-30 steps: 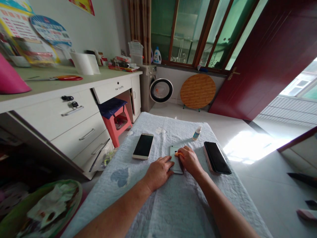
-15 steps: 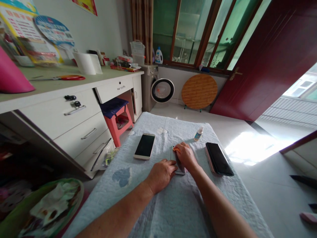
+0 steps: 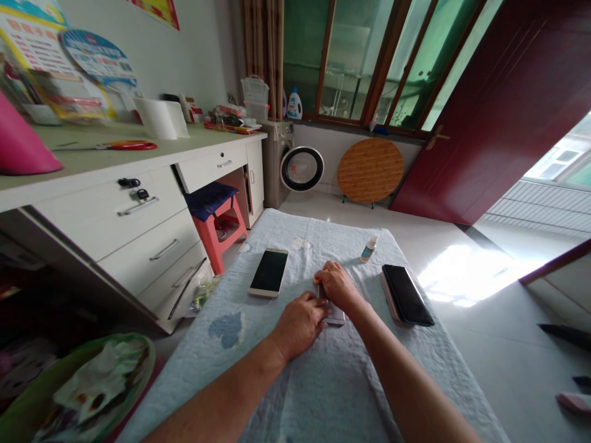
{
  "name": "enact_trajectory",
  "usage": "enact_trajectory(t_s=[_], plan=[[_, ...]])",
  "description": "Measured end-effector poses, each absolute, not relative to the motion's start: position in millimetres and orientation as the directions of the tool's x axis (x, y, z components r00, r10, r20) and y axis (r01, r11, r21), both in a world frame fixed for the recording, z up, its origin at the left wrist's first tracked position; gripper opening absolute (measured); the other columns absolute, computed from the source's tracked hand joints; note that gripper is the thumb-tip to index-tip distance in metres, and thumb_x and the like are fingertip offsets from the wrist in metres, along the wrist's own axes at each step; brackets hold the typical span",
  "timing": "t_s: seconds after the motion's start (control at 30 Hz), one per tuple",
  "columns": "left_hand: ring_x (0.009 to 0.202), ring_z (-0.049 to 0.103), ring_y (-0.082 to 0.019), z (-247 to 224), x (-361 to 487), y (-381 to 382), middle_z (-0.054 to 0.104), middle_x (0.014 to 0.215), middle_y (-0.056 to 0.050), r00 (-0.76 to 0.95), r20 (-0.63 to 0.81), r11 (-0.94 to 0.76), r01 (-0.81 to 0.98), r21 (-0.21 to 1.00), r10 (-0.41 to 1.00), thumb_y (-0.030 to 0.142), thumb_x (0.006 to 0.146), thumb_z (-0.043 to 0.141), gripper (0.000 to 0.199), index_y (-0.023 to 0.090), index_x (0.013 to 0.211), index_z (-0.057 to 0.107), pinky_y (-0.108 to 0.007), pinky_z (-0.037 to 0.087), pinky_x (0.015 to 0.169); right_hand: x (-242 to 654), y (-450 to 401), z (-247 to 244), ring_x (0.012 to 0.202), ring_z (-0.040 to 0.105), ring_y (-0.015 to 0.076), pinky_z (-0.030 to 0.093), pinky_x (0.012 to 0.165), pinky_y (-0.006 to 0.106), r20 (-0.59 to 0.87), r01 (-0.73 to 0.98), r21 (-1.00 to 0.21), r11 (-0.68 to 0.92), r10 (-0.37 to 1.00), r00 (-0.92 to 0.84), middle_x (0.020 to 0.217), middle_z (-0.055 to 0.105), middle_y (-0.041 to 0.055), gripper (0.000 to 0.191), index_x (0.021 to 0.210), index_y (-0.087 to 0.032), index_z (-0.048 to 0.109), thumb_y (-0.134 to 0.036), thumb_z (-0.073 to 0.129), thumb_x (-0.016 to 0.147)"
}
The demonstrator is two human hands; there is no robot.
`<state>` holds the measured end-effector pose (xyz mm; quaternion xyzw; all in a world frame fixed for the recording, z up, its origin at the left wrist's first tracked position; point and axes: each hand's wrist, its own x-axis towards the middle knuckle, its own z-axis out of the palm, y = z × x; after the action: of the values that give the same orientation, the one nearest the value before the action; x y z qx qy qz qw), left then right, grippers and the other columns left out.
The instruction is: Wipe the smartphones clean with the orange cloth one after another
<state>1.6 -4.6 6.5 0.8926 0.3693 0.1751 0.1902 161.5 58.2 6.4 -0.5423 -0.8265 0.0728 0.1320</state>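
Note:
A phone (image 3: pixel 336 316) lies on the blue-grey cloth, largely covered by both hands. My left hand (image 3: pixel 302 323) holds its near left side with bent fingers. Over its upper part, my right hand (image 3: pixel 338 284) is closed on a small orange cloth (image 3: pixel 316 280), of which only a bit shows by the fingertips. A white-framed phone (image 3: pixel 269 272) rests to the left, dark screen up. Right of my hands lies a black phone (image 3: pixel 407 294) on top of a pinkish one. A small spray bottle (image 3: pixel 369 248) stands beyond my right hand.
The quilted cloth (image 3: pixel 323 394) covers the table. On the left are a white desk (image 3: pixel 143 231), a red stool (image 3: pixel 221 237) and a lined bin (image 3: pixel 148 363). Further back are a washing machine (image 3: pixel 277 166) with its door open and a round wooden tabletop (image 3: pixel 370 170).
My right hand has shifted slightly left over the phone with the orange cloth, and less of the cloth shows. My left hand stays at the phone's side.

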Motion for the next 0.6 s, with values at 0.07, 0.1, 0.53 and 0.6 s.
enact_trajectory(t_s=[0.07,0.1,0.53,0.6], plan=[[0.113,0.051,-0.023,4.7,2.0,-4.1,0.064,0.123,-0.004,0.665,0.166,-0.651,0.594,0.473,0.728,0.024,0.09,0.056,0.025,0.023,0.112,0.067,-0.036,0.042,0.1,159.1,64.6,6.7,0.088,0.05,0.0177,0.036,0.081,0.026,0.134,0.897,-0.221,0.384,0.923,-0.362,0.093,0.059,0.0071,0.022,0.087,-0.02,0.073,-0.017,0.051,0.089],[0.113,0.052,-0.023,4.0,2.2,-3.9,0.063,0.124,-0.004,0.666,0.163,-0.65,0.594,0.474,0.728,0.024,0.09,0.055,0.025,0.023,0.112,0.067,-0.036,0.042,0.1,158.4,67.8,7.0,0.089,0.049,0.0184,0.036,0.081,0.026,0.13,0.905,-0.205,0.374,0.926,-0.353,0.094,0.058,0.0075,0.021,0.087,-0.02,0.072,-0.018,0.051,0.089],[0.109,0.056,-0.022,1.9,2.6,-2.1,0.064,0.123,-0.004,0.675,0.181,-0.672,0.592,0.444,0.715,0.025,0.089,0.059,0.022,0.022,0.108,0.068,-0.035,0.044,0.098,157.9,80.5,12.4,0.088,0.048,0.0194,0.035,0.078,0.027,0.064,0.924,-0.163,0.345,0.938,-0.339,0.094,0.058,0.0085,0.022,0.09,-0.02,0.072,-0.015,0.051,0.086],[0.109,0.057,-0.022,1.1,2.9,-2.0,0.064,0.123,-0.004,0.671,0.186,-0.668,0.59,0.454,0.718,0.024,0.089,0.059,0.021,0.022,0.108,0.069,-0.035,0.044,0.099,156.4,74.8,15.6,0.088,0.047,0.0194,0.034,0.079,0.028,0.031,0.913,-0.149,0.38,0.925,-0.379,0.093,0.058,0.0084,0.02,0.088,-0.021,0.072,-0.016,0.052,0.086]])
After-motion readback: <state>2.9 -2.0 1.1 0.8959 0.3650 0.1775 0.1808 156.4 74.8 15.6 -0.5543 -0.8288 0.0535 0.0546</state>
